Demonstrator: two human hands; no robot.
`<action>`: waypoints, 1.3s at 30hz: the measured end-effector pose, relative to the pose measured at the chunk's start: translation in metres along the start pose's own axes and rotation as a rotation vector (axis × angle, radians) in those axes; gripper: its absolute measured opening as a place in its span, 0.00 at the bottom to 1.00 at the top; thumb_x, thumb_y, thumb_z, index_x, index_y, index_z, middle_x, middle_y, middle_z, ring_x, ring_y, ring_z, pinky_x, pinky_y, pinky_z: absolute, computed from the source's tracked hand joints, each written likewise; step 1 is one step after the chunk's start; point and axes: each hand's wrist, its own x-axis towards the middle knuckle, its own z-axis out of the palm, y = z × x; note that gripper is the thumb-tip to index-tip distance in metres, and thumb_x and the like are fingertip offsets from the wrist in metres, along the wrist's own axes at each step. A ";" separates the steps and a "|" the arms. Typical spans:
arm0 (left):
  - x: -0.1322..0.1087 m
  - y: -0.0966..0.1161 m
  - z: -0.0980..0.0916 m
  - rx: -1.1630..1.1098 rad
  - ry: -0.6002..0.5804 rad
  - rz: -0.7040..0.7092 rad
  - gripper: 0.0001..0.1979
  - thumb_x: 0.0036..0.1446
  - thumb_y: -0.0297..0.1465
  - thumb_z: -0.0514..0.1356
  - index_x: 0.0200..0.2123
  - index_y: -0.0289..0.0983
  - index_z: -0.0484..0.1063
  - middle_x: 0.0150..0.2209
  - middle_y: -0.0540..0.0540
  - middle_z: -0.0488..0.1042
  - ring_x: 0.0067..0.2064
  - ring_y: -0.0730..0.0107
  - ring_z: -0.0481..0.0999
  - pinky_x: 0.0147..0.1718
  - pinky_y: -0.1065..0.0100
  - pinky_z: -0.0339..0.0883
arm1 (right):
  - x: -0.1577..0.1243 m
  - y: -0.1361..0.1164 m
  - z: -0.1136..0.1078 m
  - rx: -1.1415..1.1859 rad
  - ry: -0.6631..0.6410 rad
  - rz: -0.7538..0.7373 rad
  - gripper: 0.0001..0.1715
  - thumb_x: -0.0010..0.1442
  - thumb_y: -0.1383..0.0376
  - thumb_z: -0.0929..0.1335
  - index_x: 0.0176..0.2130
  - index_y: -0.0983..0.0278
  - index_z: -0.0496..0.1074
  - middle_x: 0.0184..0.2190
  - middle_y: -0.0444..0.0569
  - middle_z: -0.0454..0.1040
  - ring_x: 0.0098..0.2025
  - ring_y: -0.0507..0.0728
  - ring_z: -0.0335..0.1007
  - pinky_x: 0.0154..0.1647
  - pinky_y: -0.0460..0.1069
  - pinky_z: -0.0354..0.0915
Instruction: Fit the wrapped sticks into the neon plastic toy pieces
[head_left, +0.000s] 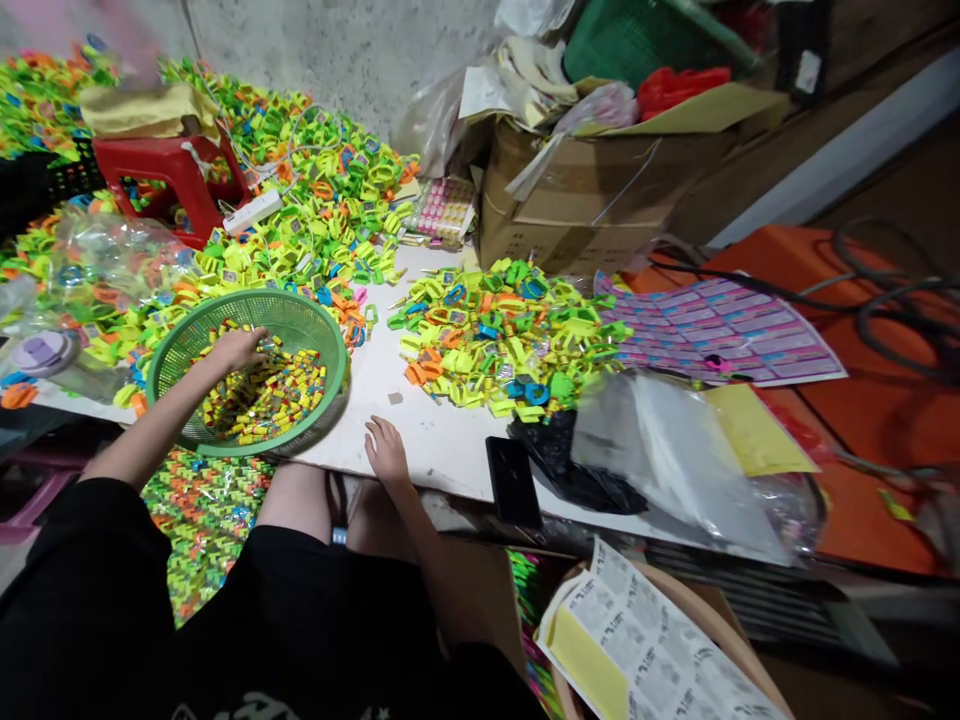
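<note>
Under the left hand (pixel 238 350), whose grip I cannot make out, small yellow pieces (pixel 300 392) lie in a green basket (pixel 311 322); the right hand (pixel 388 455) sits loosely open just beside it.

1. Red stool (pixel 146 155), brown paper (pixel 146 108) on its seat.
2. White power strip (pixel 253 212), just beside the stool.
3. Lilac-lidded cup (pixel 45 352), far left.
4. Open carton (pixel 577 200), papers and a green crate (pixel 645 42) on top.
5. Black phone (pixel 514 482), beside a black bag (pixel 615 488).
6. Clear bag (pixel 660 445), partly over the black bag.
7. Pink-and-blue sheet (pixel 720 325).
8. Tub (pixel 701 600), printed sheet (pixel 637 630) across it.
</note>
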 end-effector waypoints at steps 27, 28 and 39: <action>0.048 0.037 0.022 -0.126 -0.092 0.147 0.27 0.56 0.36 0.58 0.57 0.35 0.58 0.49 0.36 0.74 0.46 0.58 0.76 0.41 0.68 0.67 | 0.002 0.001 0.000 -0.004 0.012 -0.020 0.16 0.64 0.68 0.59 0.48 0.67 0.70 0.49 0.57 0.71 0.53 0.60 0.63 0.53 0.56 0.62; 0.050 0.031 0.018 -0.128 -0.086 0.126 0.27 0.57 0.36 0.57 0.59 0.35 0.56 0.51 0.35 0.73 0.47 0.58 0.75 0.41 0.68 0.67 | 0.002 0.001 0.000 -0.003 0.015 -0.015 0.16 0.64 0.68 0.59 0.47 0.67 0.71 0.49 0.57 0.71 0.53 0.60 0.64 0.53 0.56 0.63; 0.071 0.029 0.047 -0.104 -0.257 0.093 0.33 0.50 0.31 0.61 0.60 0.36 0.60 0.48 0.36 0.75 0.47 0.57 0.75 0.40 0.68 0.68 | 0.003 0.002 0.003 0.008 0.015 0.009 0.16 0.63 0.68 0.60 0.47 0.67 0.71 0.49 0.56 0.72 0.52 0.60 0.64 0.52 0.55 0.63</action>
